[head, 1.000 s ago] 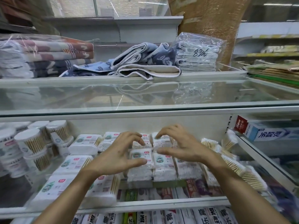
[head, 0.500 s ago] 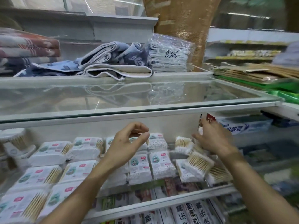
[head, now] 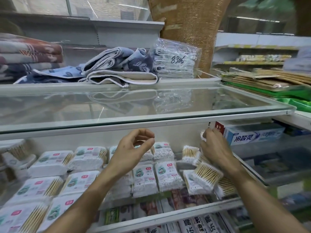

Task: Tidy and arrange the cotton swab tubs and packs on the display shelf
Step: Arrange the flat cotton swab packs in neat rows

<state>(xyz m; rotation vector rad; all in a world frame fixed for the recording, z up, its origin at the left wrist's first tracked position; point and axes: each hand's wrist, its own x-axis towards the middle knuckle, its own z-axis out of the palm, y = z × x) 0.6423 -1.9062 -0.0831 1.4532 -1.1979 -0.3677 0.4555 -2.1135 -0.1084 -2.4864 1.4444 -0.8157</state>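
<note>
White cotton swab packs point(head: 165, 175), display shelf point(head: 168, 215).
Left hand point(head: 131, 153) loosely curled, empty; right hand point(head: 216, 148) pinching one white pack point(head: 202, 137) at right end.

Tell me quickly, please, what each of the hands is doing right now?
Left hand: loosely curled, holding nothing.
Right hand: gripping a white cotton swab pack.

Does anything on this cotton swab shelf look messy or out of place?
Yes. The clear swab packs at the right end of the shelf lie tilted and overlapping, unlike the flat labelled packs beside them. The right hand grips one.
</note>
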